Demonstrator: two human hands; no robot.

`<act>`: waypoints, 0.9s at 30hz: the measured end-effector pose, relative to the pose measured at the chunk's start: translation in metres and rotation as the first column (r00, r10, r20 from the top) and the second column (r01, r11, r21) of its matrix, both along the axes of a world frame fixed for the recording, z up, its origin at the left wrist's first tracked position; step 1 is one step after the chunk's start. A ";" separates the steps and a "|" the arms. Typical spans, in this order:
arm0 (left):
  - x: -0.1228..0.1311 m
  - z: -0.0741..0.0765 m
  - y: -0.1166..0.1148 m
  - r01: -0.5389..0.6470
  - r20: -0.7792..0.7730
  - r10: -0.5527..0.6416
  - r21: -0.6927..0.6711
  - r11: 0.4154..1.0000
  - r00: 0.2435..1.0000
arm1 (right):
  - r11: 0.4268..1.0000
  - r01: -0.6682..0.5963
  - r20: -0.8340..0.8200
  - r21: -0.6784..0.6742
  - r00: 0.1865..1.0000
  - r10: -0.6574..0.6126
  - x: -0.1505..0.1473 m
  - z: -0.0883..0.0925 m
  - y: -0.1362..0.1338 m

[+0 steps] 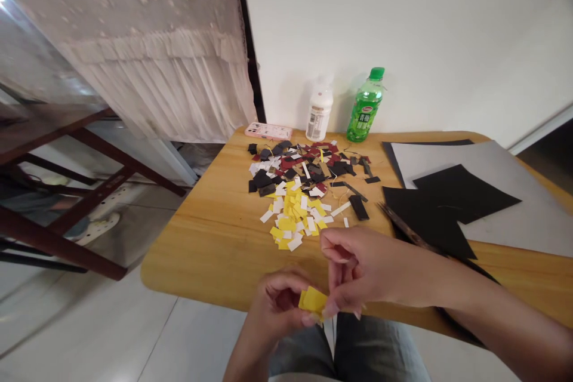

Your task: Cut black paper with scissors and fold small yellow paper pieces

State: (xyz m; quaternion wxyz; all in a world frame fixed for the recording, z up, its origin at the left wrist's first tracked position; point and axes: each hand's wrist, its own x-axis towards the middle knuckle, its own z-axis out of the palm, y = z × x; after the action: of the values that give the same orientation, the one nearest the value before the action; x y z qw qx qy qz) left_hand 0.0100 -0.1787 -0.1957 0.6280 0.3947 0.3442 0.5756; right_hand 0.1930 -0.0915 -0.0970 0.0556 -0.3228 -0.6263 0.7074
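My left hand (280, 304) pinches a small folded piece of yellow paper (312, 301) above the table's near edge. My right hand (358, 268) is beside it, its fingertips gripping the right edge of the same piece. Farther up the table lies a heap of yellow and white paper bits (290, 215), and behind it a heap of black and dark red paper bits (299, 167). To the right, cut black paper sheets (447, 209) rest on a grey card (505, 173). Dark scissors (407, 230) lie along the black paper's left edge.
The wooden table (192, 250) has a pink phone (268, 131), a white glue bottle (319, 113) and a green drink bottle (366, 106) along its back edge. A white wall stands behind it, with a lace curtain (156, 54) and a dark wooden frame (67, 209) to the left.
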 end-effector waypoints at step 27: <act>0.003 0.003 0.000 -0.193 0.068 0.205 -0.153 0.969 0.976 | 0.988 0.151 -0.108 -0.038 0.982 -0.154 -0.004 -0.014 -0.008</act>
State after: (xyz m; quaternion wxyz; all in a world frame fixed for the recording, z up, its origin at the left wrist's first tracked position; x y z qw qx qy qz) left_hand 0.0132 -0.1782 -0.1929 0.6080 0.2869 0.3969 0.6248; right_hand 0.1891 -0.0995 -0.1114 0.1394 -0.3309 -0.5853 0.7270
